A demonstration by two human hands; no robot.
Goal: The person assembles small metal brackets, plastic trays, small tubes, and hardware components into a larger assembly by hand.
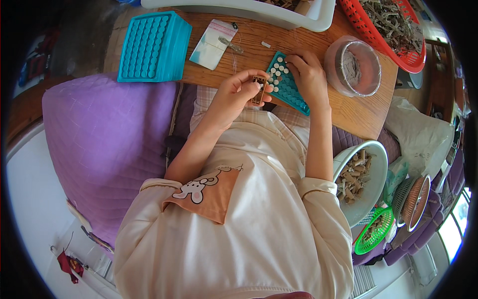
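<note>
My left hand [234, 97] is closed around a small brown box-like piece [258, 89] with open slots, the thumb lying across its face. Something whitish shows at the thumb tip. Just right of it, a teal tray [291, 95] with rows of round hollows lies tilted at the table's near edge. Several small white discs [276, 70] are in its far part. My right hand [309, 74] reaches over the tray's right side with bent fingers, their tips pressed together by the discs. What they pinch, if anything, is hidden.
A stack of teal trays [149, 47] stands left, beside a plastic packet [213, 45]. On the wooden table [348, 112] are a plastic-lined tub [353, 67], a white bin [298, 19] and a red basket [366, 30]. Right of my lap, a pale basin [376, 194] holds brown pieces.
</note>
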